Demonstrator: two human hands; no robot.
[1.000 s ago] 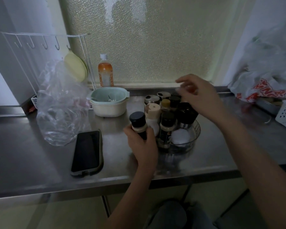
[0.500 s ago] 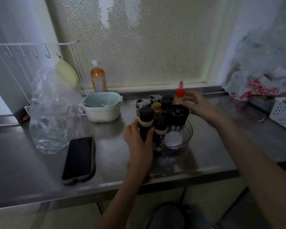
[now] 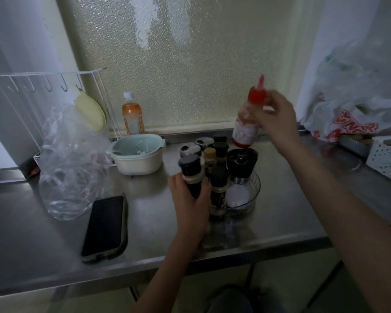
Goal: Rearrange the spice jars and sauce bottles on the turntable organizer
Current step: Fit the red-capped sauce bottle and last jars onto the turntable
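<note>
A clear round turntable organizer (image 3: 255, 188) stands on the steel counter, packed with several dark-capped spice jars (image 3: 218, 188) and a black-topped grinder (image 3: 241, 162). My left hand (image 3: 190, 199) grips a black-capped spice jar (image 3: 191, 171) at the organizer's left side. My right hand (image 3: 278, 118) holds a red-capped sauce bottle (image 3: 246, 127) lifted in the air above and behind the organizer, tilted slightly.
A black phone (image 3: 104, 227) lies to the left near the counter's front edge. A crumpled clear plastic bag (image 3: 70, 168), a pale bowl (image 3: 138, 155), an orange drink bottle (image 3: 132, 116) and a wire rack (image 3: 43, 91) stand left. White bags (image 3: 352, 102) and a white basket (image 3: 386, 157) are right.
My right hand took the red-capped sauce bottle from the back of the organizer and raised it. My left hand carried its jar from the counter to the organizer's left edge.
</note>
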